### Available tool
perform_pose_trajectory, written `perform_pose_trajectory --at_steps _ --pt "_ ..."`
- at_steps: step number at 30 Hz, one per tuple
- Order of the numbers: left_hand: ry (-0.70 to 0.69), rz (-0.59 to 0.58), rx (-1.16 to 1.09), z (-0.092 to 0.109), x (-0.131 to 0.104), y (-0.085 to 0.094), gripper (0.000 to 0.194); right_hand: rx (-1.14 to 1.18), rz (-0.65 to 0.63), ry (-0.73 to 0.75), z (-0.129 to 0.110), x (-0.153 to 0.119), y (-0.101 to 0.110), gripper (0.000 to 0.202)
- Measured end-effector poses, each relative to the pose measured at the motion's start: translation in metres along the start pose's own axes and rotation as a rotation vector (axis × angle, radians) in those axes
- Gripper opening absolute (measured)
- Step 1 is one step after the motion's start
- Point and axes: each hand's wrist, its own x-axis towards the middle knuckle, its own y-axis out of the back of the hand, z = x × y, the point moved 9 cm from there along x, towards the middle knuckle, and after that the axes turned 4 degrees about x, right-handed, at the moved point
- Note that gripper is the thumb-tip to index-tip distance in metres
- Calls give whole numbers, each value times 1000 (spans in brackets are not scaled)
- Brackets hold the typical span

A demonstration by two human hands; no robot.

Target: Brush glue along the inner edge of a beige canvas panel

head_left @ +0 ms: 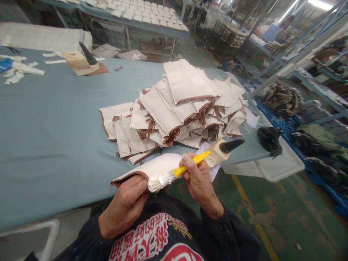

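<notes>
Yellow-handled brush (pixel 178 171) in right hand (pixel 199 181); no legible label.

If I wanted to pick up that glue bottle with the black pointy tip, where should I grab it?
Probably grab the glue bottle around its fat cream body, not the thin black nozzle. It lies on its side at the table edge, nozzle pointing right, so come down from above. The right hand with the yellow brush is close beside it.
</notes>
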Motion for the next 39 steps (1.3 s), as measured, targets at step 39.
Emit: perform_pose_trajectory --at_steps 39 --pt "942 -163 -1324 -35 -39 8 43 -627 -119 1010 -67 -83 -78 10"
